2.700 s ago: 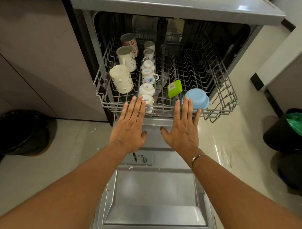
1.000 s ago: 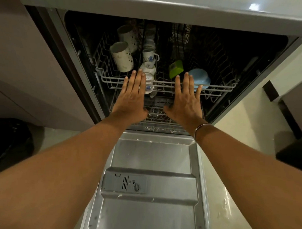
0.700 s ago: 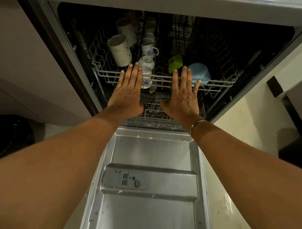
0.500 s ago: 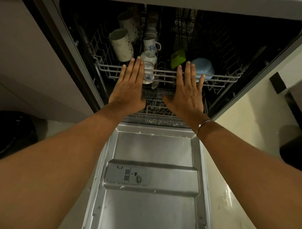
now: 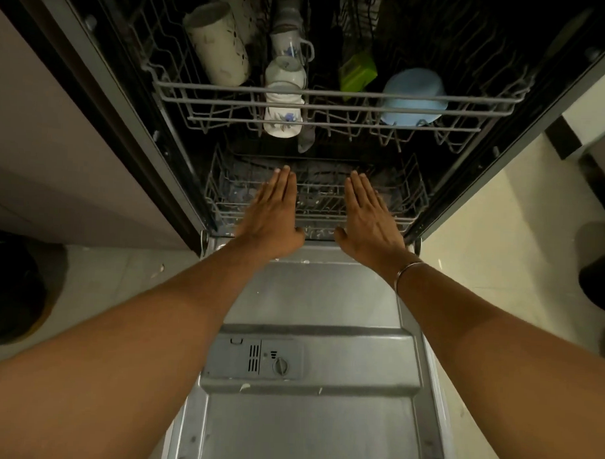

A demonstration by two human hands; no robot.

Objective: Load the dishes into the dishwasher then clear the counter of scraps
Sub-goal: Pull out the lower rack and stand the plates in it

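Both hands reach flat, palms down, toward the mouth of the open dishwasher (image 5: 93,95). The left hand (image 5: 272,213) and the right hand (image 5: 368,214) lie side by side over the front edge of the lower rack (image 5: 223,192), fingers straight and held together, thumbs out, clamped on nothing; whether the palms touch the wire cannot be told. A thin metal bangle (image 5: 407,270) circles the right wrist.

Above them the upper rack (image 5: 333,93) sits inside the machine, its front rail running left to right. On its left a tall cream mug (image 5: 216,46) lies tilted, long axis running front to back, rim toward the back. In the middle a row of small white floral cups (image 5: 284,112) runs front to back (the nearest has blue flowers on its side and hangs at the front rail). A green box (image 5: 356,68) stands tilted to the right of the cups, and a pale blue bowl (image 5: 413,96) rests upside down at the right front.

The door (image 5: 304,418) lies folded down, with its detergent compartment (image 5: 255,360) between the forearms.
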